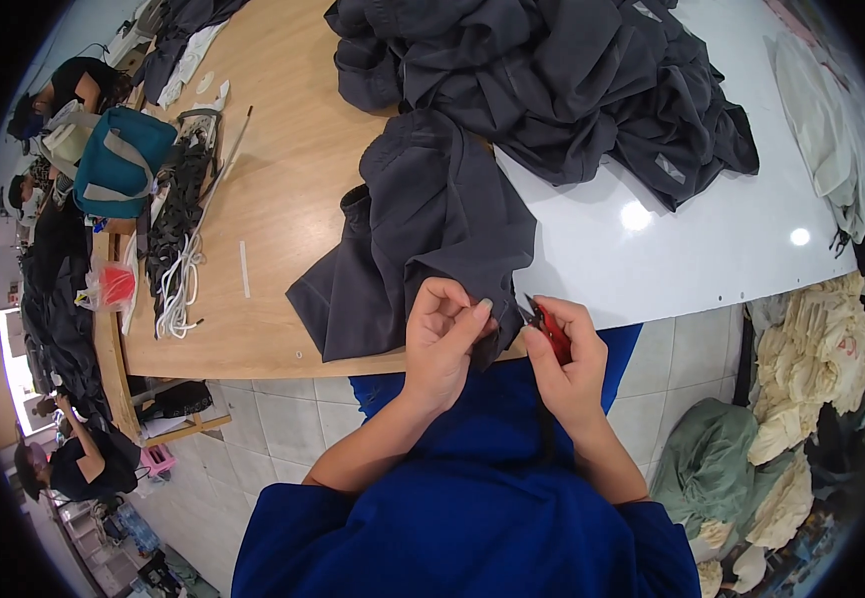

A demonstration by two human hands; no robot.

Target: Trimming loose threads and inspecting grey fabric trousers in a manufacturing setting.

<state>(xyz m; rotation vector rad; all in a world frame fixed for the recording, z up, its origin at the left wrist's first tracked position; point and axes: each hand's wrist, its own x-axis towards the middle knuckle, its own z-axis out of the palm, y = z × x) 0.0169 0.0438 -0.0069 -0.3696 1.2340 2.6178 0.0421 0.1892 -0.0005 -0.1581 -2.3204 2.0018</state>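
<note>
Garment (pixel 418 224) of dark grey cloth lay rumpled on the worktop (pixel 273 189), at eleven o'clock from our hands, with its near corner drooping past the worktop's edge. Our left hand (pixel 447 339) was closed in a pinch at that near edge; whether a loose thread was caught there too, we could not tell. Our right hand (pixel 569 364), at about three o'clock from the left, gripped red-handled snips (pixel 555 336), tips toward ten o'clock, just beside the cloth. We judged the cloth light, limp and rather smooth, likely to fold or slide rather than break. A fingertip hold on a doubled seam or on the gathered band (pixel 408 140) at its twelve o'clock end seemed surest; the single layer looked likelier to slip or bunch.
</note>
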